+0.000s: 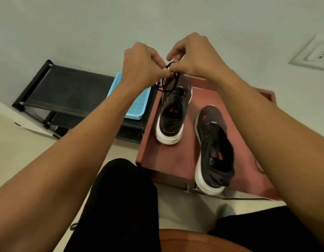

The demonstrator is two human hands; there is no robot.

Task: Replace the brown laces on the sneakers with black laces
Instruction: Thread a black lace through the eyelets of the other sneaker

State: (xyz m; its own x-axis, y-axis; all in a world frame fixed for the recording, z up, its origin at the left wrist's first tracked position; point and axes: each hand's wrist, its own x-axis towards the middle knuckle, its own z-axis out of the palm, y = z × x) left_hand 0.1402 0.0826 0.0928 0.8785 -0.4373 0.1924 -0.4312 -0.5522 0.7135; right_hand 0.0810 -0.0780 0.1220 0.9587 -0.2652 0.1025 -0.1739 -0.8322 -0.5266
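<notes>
As left hand (141, 64), right hand (195, 55) pinch black lace (166, 86), near sneaker (210, 135) overhangs box (168, 160).

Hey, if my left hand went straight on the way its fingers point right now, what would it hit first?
Probably your right hand: the left hand points across at it, both pinching the black lace, nearly touching, though depth is unclear.

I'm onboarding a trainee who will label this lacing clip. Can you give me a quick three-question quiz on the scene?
1. True or false: the left hand and the right hand both pinch the black lace.
2. The blue mesh tray lies on: A) the black shoe rack, B) the floor, C) a chair.
3. How many sneakers stand on the reddish-brown box?
Key: 1 true; 2 A; 3 two.
</notes>
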